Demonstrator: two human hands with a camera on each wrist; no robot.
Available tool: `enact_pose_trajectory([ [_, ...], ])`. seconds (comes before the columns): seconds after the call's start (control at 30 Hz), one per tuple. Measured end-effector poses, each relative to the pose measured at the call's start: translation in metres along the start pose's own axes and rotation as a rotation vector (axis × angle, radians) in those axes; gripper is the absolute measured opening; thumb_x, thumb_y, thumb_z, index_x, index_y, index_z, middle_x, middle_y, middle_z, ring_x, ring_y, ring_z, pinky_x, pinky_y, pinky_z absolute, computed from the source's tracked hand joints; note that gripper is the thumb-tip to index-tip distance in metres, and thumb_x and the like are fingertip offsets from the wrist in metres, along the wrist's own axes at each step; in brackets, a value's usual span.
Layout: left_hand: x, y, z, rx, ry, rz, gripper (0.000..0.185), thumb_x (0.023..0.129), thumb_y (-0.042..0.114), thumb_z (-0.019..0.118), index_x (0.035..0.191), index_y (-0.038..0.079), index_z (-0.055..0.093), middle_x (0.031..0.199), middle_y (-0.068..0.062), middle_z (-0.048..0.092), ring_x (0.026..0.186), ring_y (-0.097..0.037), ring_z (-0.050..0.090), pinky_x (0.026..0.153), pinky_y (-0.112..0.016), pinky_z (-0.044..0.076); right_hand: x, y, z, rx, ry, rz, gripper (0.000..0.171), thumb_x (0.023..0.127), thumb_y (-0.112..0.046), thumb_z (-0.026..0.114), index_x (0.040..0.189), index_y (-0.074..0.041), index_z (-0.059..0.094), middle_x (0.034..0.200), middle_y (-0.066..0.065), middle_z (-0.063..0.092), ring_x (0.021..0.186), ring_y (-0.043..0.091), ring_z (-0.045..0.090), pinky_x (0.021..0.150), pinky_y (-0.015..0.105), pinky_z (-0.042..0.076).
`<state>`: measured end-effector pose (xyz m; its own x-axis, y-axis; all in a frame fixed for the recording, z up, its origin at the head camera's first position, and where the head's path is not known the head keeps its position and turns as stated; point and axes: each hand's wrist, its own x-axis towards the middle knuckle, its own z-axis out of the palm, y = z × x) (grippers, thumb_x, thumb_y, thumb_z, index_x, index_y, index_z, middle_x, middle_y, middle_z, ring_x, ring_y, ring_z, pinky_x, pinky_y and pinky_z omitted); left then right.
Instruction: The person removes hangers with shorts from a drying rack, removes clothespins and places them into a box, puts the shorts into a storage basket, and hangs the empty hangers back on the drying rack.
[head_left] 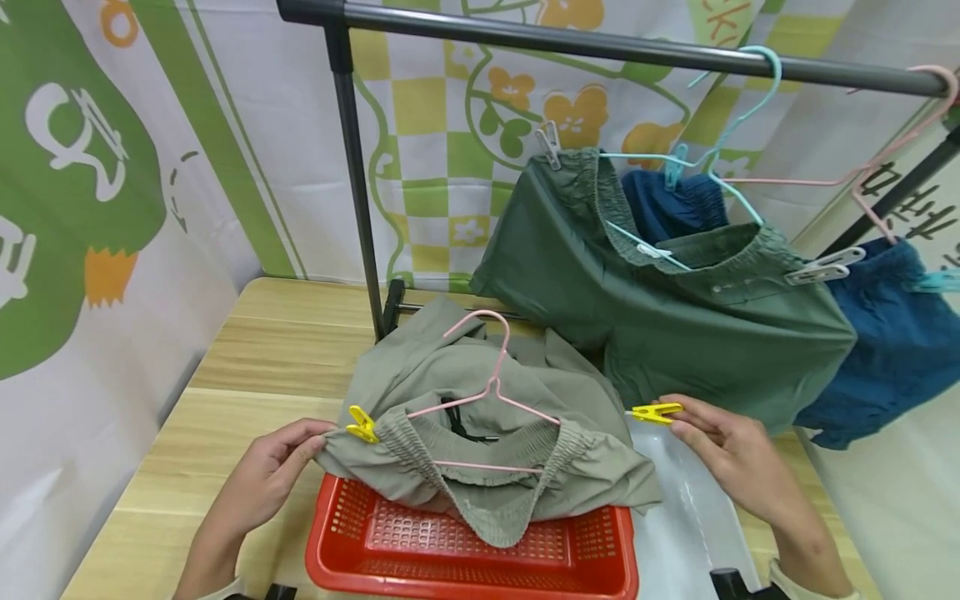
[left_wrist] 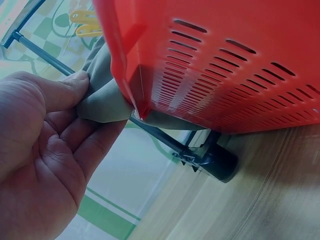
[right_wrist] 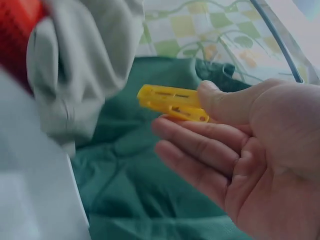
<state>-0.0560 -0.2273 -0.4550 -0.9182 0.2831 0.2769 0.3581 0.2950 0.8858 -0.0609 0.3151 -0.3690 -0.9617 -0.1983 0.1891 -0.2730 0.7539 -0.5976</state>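
Pinching soft olive shorts (head_left: 487,450): left hand (head_left: 258,479) | right hand (head_left: 731,454) pinches slim yellow plastic clip (head_left: 656,412)

Three hangers (head_left: 480,392), two yellow clips (head_left: 656,412), four shorts (head_left: 660,308), one red basket (head_left: 480,558)

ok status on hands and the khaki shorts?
Left hand pinches shorts by the waistband, one yellow clip on. Right hand pinches second clip, clear of the cloth. Shorts lie on pink hanger over red basket. Nothing blocking.
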Motion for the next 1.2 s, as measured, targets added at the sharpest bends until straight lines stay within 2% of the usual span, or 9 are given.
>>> enact_pose_trajectory([
  [0.13,0.0,-0.001,0.0,-0.002,-0.002,0.002,0.026,0.106,-0.005,0.05,0.12,0.004,0.07,0.11,-0.005,0.073,0.104,-0.011,0.068,0.088,-0.02,0.054,-0.003,0.009,-0.002,-0.037,-0.113,0.101,0.04,0.102,-0.011,0.067,0.136,0.01,0.061,0.117,0.028,0.07,0.1,0.038,0.072,0.075,0.037,0.061],
  [0.2,0.001,-0.001,-0.001,-0.006,-0.005,0.005,0.026,0.106,-0.005,0.05,0.121,0.003,0.07,0.111,-0.006,0.073,0.104,-0.011,0.068,0.089,-0.02,0.054,-0.004,0.014,-0.002,-0.025,-0.209,0.138,0.045,0.102,-0.015,0.067,0.136,0.013,0.058,0.121,0.029,0.068,0.103,0.038,0.071,0.077,0.042,0.061],
  [0.37,0.002,-0.002,-0.001,-0.014,-0.008,0.008,0.026,0.106,-0.006,0.05,0.121,0.002,0.07,0.111,-0.006,0.073,0.104,-0.01,0.068,0.089,-0.02,0.053,-0.005,0.027,0.003,0.031,-0.419,0.179,0.049,0.102,-0.016,0.067,0.133,0.019,0.056,0.119,0.025,0.069,0.104,0.032,0.071,0.08,0.04,0.061],
  [0.5,0.002,-0.002,-0.001,-0.018,-0.008,0.009,0.026,0.106,-0.006,0.05,0.121,0.002,0.07,0.111,-0.006,0.073,0.104,-0.011,0.068,0.089,-0.02,0.053,-0.003,0.034,0.007,0.056,-0.49,0.2,0.048,0.101,-0.013,0.067,0.13,0.023,0.054,0.114,0.027,0.07,0.104,0.037,0.071,0.08,0.043,0.06],
  [0.7,0.002,-0.003,0.001,-0.029,-0.009,0.015,0.027,0.105,-0.006,0.05,0.121,0.004,0.07,0.11,-0.005,0.073,0.103,-0.012,0.068,0.089,-0.02,0.053,-0.001,0.04,0.01,0.027,-0.51,0.199,0.048,0.1,-0.017,0.07,0.127,0.021,0.058,0.112,0.026,0.072,0.104,0.038,0.071,0.079,0.044,0.06],
  [0.83,0.001,-0.004,0.002,-0.027,-0.008,0.011,0.027,0.106,-0.005,0.051,0.121,0.004,0.07,0.111,-0.005,0.073,0.103,-0.012,0.069,0.089,-0.021,0.053,0.002,0.04,0.013,-0.021,-0.462,0.129,0.043,0.1,-0.016,0.069,0.124,0.02,0.062,0.115,0.028,0.07,0.105,0.039,0.07,0.081,0.045,0.06],
  [1.03,0.0,-0.003,0.001,-0.032,0.005,0.003,0.026,0.106,-0.005,0.051,0.121,0.002,0.07,0.111,-0.005,0.073,0.104,-0.011,0.068,0.089,-0.02,0.053,0.007,0.021,0.017,-0.112,-0.215,-0.048,0.026,0.099,-0.011,0.071,0.12,0.003,0.074,0.115,0.015,0.074,0.101,0.029,0.072,0.079,0.043,0.06],
  [1.2,-0.001,-0.004,0.003,-0.034,0.021,0.008,0.026,0.105,-0.006,0.051,0.12,0.003,0.071,0.109,-0.005,0.073,0.101,-0.012,0.069,0.088,-0.02,0.053,0.014,-0.016,0.019,-0.058,-0.037,-0.202,0.024,0.093,-0.001,0.075,0.115,-0.008,0.08,0.109,0.001,0.077,0.096,0.015,0.073,0.076,0.021,0.058],
])
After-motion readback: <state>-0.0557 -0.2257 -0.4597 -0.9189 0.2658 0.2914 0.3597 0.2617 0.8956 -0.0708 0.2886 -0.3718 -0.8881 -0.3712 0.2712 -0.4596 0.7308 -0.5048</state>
